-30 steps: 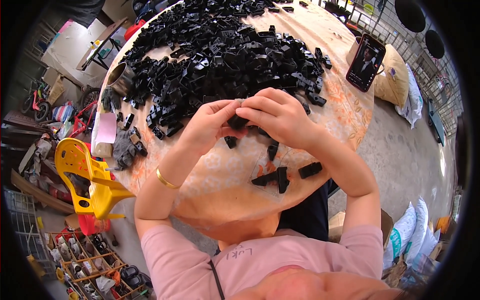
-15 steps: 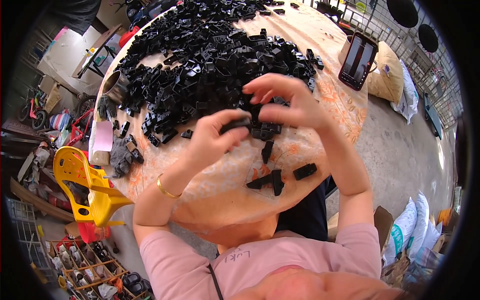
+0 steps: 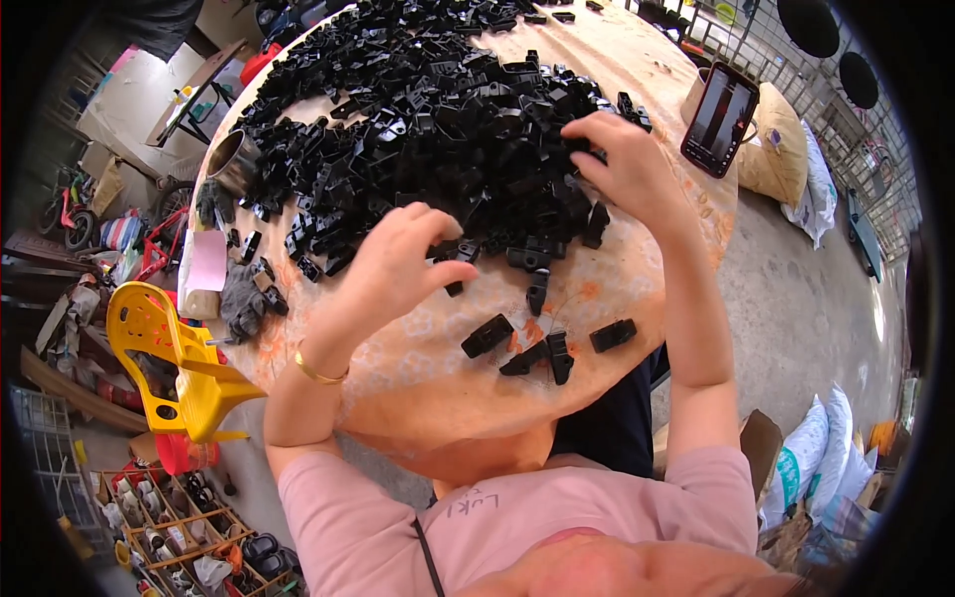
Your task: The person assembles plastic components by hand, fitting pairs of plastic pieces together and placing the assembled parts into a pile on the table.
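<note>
A large heap of small black plastic parts [image 3: 428, 139] covers much of the table. My left hand [image 3: 398, 259] hovers at the heap's near edge, thumb stretched away from the curled fingers. Beyond its thumb lies a black part [image 3: 456, 256], which seems to be on the table rather than gripped. My right hand [image 3: 625, 164] reaches to the heap's right side, fingers and thumb apart, nearest the parts there; whether a fingertip touches one I cannot tell. Toward the near edge of the table lie several separate parts, among them one black part [image 3: 486, 336] and another [image 3: 613, 335].
A phone [image 3: 719, 119] stands upright at the table's right edge, by sacks [image 3: 776, 144]. On the left are a metal cup [image 3: 234, 162], a pink paper [image 3: 208, 260] and a grey glove [image 3: 242, 303]. A yellow chair [image 3: 189, 378] stands beside the patterned tablecloth [image 3: 398, 368].
My hands have moved apart, the right one up and rightward to the heap. A black part now lies near the front edge, left of the others. The dark part in my left hand is gone.
</note>
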`<state>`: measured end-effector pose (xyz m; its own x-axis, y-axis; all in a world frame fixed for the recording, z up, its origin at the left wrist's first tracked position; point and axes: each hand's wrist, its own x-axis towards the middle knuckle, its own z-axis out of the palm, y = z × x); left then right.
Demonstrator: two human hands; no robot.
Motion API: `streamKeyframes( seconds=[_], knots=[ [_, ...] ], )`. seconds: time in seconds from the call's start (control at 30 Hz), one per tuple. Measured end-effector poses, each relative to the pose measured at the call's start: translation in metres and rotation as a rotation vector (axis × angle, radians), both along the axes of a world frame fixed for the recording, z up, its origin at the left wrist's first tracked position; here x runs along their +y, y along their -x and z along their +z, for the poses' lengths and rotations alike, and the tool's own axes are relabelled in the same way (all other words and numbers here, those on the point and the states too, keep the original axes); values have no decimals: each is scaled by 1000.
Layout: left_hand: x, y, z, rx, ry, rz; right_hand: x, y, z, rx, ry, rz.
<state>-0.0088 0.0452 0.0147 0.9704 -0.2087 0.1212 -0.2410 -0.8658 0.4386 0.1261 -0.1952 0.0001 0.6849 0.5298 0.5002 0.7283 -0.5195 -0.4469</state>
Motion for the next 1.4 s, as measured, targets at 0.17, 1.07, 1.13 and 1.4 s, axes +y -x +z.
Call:
streamKeyframes(
  seconds=[0.17, 1.07, 1.13, 1.4],
  knots=[
    [-20, 1, -20, -131, -241, 12, 14, 11, 2, 391, -474, 290],
    [0, -21, -31, 289, 1519, 137, 49, 52, -18, -82, -366, 528],
    [-2, -21, -32, 291, 1511, 147, 49, 53, -19, -125, -354, 527],
    [-13, -10, -21, 267, 1223, 240, 51, 58, -21, -194, -331, 457]
  ],
)
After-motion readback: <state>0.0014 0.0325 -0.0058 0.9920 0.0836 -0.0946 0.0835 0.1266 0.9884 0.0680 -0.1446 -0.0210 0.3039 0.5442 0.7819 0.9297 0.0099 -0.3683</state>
